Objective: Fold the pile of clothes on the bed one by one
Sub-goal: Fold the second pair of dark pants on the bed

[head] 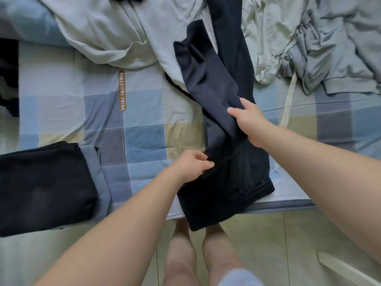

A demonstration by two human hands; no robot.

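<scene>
Left hand (191,165) is pinching the navy sweatpants (226,182) at a seam; right hand (248,121) is gripping a leg beyond. Below both hands the waist end is overhanging the bed (144,124), so a loosened grip could drop them.

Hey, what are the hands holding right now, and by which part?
Both hold the dark navy elastic-waist trousers: the left hand pinches the cloth near the waistband end, and the right hand grips a leg farther up.
</scene>
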